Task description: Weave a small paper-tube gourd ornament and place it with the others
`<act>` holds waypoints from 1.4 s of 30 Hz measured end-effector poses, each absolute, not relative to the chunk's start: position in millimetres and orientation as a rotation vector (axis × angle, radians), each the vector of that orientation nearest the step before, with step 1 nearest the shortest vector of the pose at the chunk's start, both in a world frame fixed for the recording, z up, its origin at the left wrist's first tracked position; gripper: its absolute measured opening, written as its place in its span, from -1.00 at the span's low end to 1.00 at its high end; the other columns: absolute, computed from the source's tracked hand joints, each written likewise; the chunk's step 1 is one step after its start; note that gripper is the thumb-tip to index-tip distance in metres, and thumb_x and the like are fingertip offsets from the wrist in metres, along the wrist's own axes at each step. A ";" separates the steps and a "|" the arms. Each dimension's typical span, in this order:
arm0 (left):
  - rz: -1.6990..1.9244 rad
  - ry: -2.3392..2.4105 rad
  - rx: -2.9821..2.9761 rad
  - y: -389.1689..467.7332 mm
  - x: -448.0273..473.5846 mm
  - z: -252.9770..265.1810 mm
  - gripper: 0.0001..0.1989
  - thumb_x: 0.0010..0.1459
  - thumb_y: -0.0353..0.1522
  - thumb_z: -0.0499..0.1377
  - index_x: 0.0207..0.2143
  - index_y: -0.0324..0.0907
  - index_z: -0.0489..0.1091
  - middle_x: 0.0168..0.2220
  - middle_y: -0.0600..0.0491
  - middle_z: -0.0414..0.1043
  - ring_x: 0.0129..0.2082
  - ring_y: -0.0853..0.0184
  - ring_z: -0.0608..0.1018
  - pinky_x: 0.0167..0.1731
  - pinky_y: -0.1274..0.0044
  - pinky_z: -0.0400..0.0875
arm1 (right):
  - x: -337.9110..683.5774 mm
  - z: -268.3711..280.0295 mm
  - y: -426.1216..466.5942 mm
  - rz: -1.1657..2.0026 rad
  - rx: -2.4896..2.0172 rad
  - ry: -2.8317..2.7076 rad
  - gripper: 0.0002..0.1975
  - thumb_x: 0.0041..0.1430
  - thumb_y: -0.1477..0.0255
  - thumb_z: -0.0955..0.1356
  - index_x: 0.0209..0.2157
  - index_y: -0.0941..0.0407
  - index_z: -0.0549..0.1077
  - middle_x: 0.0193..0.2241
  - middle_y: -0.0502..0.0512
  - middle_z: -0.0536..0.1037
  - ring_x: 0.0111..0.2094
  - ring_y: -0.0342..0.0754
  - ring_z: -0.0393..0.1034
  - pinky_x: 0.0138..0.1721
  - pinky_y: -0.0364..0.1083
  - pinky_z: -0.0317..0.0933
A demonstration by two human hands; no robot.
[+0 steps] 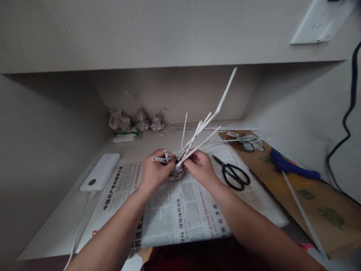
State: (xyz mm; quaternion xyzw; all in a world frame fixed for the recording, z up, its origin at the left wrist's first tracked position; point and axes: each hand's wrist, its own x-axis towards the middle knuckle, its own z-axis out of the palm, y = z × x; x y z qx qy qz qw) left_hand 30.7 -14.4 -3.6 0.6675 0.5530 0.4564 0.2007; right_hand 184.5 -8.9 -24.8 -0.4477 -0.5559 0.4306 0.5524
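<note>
A small woven piece (176,174) sat between the person's 2 hands, low over the newspaper (175,216) spread across the desk. The left hand (158,168) grasped its left side, with 2 short tube ends jutting beside the thumb. The right hand (200,164) had its fingertips closed on the paper tubes (194,140) at the rim, though which strand it pinched could not be told. These tubes fanned up and to the right, the longest bent partway along. Just right of the right hand lay black-handled scissors (237,177), their blades slightly apart. Farther right, a blue glue gun (293,166) rested on brown cardboard (307,205). A white power bank (100,173) with a cable (81,226) lay to the left. At the back stood 2 other woven pieces (143,122) beside a crumpled plastic bag (119,121), and loose paper strips (217,127) lay near the rear wall.
</note>
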 end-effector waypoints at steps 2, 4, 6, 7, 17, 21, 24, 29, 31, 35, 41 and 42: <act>1.287 1.552 1.894 -15.1 31.1 -4.1 -0.92 -0.02 -0.36 0.21 -0.44 -0.16 0.48 -0.44 0.08 0.52 -0.43 0.34 0.54 -0.38 0.57 0.37 | 184.0 -26.2 -9.0 0.965 -1.091 -1.353 -0.85 -0.07 0.41 0.41 -0.37 0.11 0.48 -0.46 0.01 0.56 -0.45 -0.09 0.40 -0.39 -0.13 0.27; 1.299 1.541 1.934 -16.3 31.8 -4.1 -0.93 -0.01 -0.36 0.20 -0.44 -0.15 0.48 -0.43 0.08 0.52 -0.40 0.34 0.54 -0.34 0.56 0.37 | 183.8 -27.2 -9.0 0.919 -1.127 -1.376 -0.85 -0.10 0.40 0.43 -0.40 0.11 0.48 -0.48 0.01 0.55 -0.46 -0.08 0.40 -0.39 -0.12 0.26; 1.310 1.527 1.967 -17.2 32.3 -4.0 -0.92 0.00 -0.37 0.19 -0.43 -0.14 0.48 -0.42 0.08 0.51 -0.39 0.34 0.53 -0.32 0.56 0.36 | 183.7 -26.5 -9.4 0.889 -1.156 -1.385 -0.89 -0.10 0.40 0.42 -0.46 0.11 0.47 -0.53 0.00 0.53 -0.47 -0.08 0.38 -0.40 -0.12 0.25; 1.312 1.527 1.978 -17.4 32.4 -3.9 -0.92 0.01 -0.37 0.18 -0.43 -0.14 0.48 -0.42 0.08 0.50 -0.39 0.34 0.53 -0.32 0.55 0.36 | 183.5 -25.4 -9.9 0.875 -1.166 -1.387 -0.92 -0.11 0.40 0.42 -0.50 0.10 0.46 -0.55 -0.01 0.52 -0.48 -0.08 0.37 -0.41 -0.13 0.24; 1.311 1.546 1.984 -15.1 31.5 -7.8 -0.95 0.01 -0.36 0.19 -0.44 -0.14 0.44 -0.44 0.09 0.46 -0.40 0.34 0.51 -0.34 0.56 0.34 | 176.8 -30.6 -6.6 1.083 -1.030 -1.138 -0.89 -0.08 0.39 0.41 -0.45 0.10 0.43 -0.56 -0.05 0.48 -0.54 -0.12 0.34 -0.50 -0.15 0.21; 1.297 1.529 2.001 -15.8 32.0 -8.1 -0.94 0.02 -0.36 0.18 -0.44 -0.14 0.44 -0.45 0.09 0.46 -0.44 0.36 0.49 -0.37 0.57 0.33 | 178.9 -32.4 -6.5 1.040 -1.030 -1.220 -0.82 -0.07 0.37 0.43 -0.37 0.10 0.48 -0.49 0.01 0.54 -0.44 -0.07 0.42 -0.41 -0.13 0.27; 1.290 1.556 1.985 -16.3 32.6 -6.6 -0.93 0.02 -0.35 0.18 -0.44 -0.14 0.44 -0.44 0.09 0.47 -0.43 0.35 0.51 -0.37 0.57 0.33 | 181.5 -29.2 -9.2 0.983 -1.068 -1.319 -0.87 -0.02 0.36 0.41 -0.38 0.10 0.49 -0.47 0.02 0.56 -0.41 -0.06 0.44 -0.35 -0.11 0.29; 1.280 1.549 1.961 -15.9 32.6 -4.6 -0.91 0.01 -0.35 0.18 -0.43 -0.15 0.47 -0.43 0.08 0.50 -0.41 0.33 0.53 -0.34 0.57 0.35 | 181.2 -26.4 -9.4 1.028 -1.052 -1.249 -0.88 -0.05 0.39 0.41 -0.40 0.11 0.50 -0.49 0.02 0.56 -0.42 -0.06 0.44 -0.37 -0.12 0.28; 1.276 1.519 1.972 -15.5 32.1 -4.2 -0.91 0.00 -0.38 0.17 -0.42 -0.14 0.49 -0.42 0.08 0.52 -0.39 0.33 0.53 -0.32 0.57 0.36 | 179.8 -24.3 -7.9 1.116 -1.010 -1.134 -0.89 -0.10 0.40 0.42 -0.45 0.12 0.50 -0.53 0.00 0.55 -0.47 -0.08 0.41 -0.42 -0.13 0.26; 1.243 1.451 2.043 -14.8 29.4 -3.0 -0.86 -0.02 -0.44 0.15 -0.41 -0.13 0.51 -0.39 0.07 0.53 -0.34 0.32 0.54 -0.27 0.57 0.36 | 178.7 -15.7 -7.1 1.270 -0.961 -0.953 -0.89 -0.21 0.40 0.45 -0.58 0.13 0.49 -0.64 -0.05 0.48 -0.57 -0.15 0.32 -0.51 -0.17 0.19; 1.214 1.277 2.165 -16.4 23.6 1.9 -0.81 -0.01 -0.51 0.15 -0.37 -0.14 0.52 -0.37 0.05 0.52 -0.35 0.34 0.53 -0.30 0.58 0.34 | 179.6 -9.9 -10.3 1.290 -0.924 -0.980 -0.92 -0.21 0.43 0.45 -0.57 0.14 0.51 -0.63 -0.06 0.49 -0.56 -0.16 0.33 -0.45 -0.16 0.22; 1.210 1.252 2.186 -16.9 23.0 2.8 -0.81 -0.01 -0.53 0.15 -0.38 -0.15 0.52 -0.37 0.04 0.51 -0.35 0.34 0.52 -0.30 0.58 0.33 | 179.4 -10.6 -10.5 1.280 -0.922 -0.995 -0.92 -0.20 0.43 0.45 -0.56 0.14 0.52 -0.62 -0.05 0.50 -0.54 -0.15 0.35 -0.42 -0.15 0.23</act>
